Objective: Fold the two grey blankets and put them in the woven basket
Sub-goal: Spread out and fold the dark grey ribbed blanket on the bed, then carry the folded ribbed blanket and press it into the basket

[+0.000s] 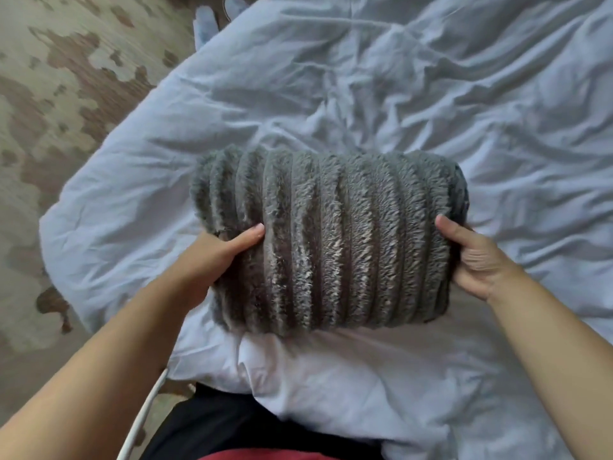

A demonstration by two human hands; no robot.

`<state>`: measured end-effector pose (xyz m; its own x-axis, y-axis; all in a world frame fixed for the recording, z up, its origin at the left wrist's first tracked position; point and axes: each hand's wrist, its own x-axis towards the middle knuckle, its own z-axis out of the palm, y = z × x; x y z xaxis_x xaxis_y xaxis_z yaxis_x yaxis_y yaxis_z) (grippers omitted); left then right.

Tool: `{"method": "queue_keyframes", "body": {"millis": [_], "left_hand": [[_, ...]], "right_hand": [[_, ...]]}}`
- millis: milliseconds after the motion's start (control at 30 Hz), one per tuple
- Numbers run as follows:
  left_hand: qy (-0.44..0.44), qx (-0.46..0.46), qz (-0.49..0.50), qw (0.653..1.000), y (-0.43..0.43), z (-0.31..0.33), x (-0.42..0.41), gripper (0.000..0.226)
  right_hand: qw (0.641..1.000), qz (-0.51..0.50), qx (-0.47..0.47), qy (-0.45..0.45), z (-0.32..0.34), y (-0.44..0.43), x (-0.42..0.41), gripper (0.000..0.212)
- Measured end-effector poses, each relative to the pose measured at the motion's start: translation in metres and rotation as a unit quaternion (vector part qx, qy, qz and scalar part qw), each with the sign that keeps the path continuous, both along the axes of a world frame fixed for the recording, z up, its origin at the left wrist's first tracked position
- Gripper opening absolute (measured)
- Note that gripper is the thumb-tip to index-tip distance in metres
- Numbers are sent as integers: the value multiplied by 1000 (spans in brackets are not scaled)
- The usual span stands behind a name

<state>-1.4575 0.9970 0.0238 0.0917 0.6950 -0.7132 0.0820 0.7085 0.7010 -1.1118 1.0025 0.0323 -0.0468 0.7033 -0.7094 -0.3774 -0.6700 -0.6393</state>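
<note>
A grey ribbed fleece blanket (328,237), folded into a thick bundle, is held over the bed at the middle of the view. My left hand (212,260) grips its left side, thumb on top and fingers hidden beneath. My right hand (474,257) grips its right side the same way, thumb on the upper edge. A second grey blanket and the woven basket are not in view.
A wrinkled white duvet (431,94) covers the bed under and beyond the bundle. A beige and brown patterned carpet (59,94) lies to the left. Pale blue fabric (205,24) shows at the top beside the bed. A white cable (142,416) hangs by my dark clothing.
</note>
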Motion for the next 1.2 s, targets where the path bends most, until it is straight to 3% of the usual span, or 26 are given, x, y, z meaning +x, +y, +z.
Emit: {"method": "queue_keyframes", "body": {"millis": [100, 233, 300, 400, 533, 733, 1033, 1200], "left_hand": [[42, -33, 18, 998, 11, -13, 6, 73], [113, -85, 18, 990, 28, -28, 2, 106], [105, -110, 9, 988, 39, -34, 0, 116], [32, -121, 1, 992, 49, -41, -2, 101], [-56, -156, -15, 986, 42, -47, -6, 80], [-122, -168, -8, 978, 24, -33, -10, 65], [-151, -109, -5, 982, -6, 63, -24, 53], [-112, -30, 71, 991, -58, 143, -91, 45]], "right_hand": [[996, 20, -68, -51, -17, 5, -8, 31], [988, 16, -114, -102, -42, 22, -17, 65], [988, 10, -116, -104, -50, 31, -21, 77], [986, 13, -110, -121, -59, 42, -22, 79], [987, 36, -117, -103, -57, 38, -18, 42], [989, 66, -102, -82, -29, 15, -15, 43], [997, 23, -22, -75, 66, -19, -29, 48], [997, 75, 32, -14, 118, -35, -93, 45]]}}
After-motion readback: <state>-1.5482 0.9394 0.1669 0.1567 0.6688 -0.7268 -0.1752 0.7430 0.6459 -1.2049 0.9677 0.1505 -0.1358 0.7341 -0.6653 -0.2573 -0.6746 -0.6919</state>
